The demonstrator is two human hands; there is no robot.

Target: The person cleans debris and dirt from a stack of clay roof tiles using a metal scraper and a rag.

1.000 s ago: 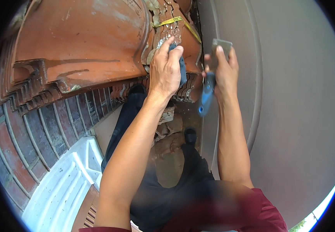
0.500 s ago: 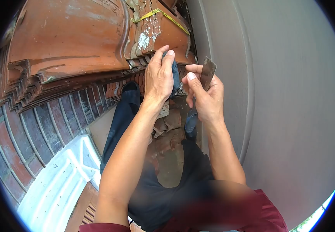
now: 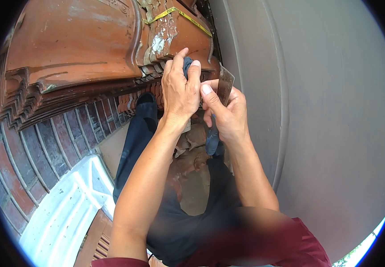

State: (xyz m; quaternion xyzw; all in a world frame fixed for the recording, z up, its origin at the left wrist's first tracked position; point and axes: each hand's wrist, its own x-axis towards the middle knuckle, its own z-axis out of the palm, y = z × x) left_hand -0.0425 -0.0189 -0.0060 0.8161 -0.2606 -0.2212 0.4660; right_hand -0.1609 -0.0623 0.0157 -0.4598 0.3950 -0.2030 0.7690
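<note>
scraper (image 3: 225, 87) sits grasped in the right hand (image 3: 229, 116), just beside the left hand (image 3: 180, 94), which grips a bunched blue cloth (image 3: 187, 66); best, it seems, to firm both holds and keep the blade (image 3: 227, 79) clear of the left hand; the tool's long axis runs steeply up the view, blade on top and leaning right, blue handle (image 3: 211, 142) below

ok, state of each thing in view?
Left hand: gripping dark blue cloth
Dark blue cloth: held, partly hidden
Right hand: holding blue-handled scraper
Blue-handled scraper: blade up, brownish
Clay roof tiles: stacked, some edges white-spattered
Yellow printed tape: bent across tile edges
White corrugated sheet: dark-specked
</note>
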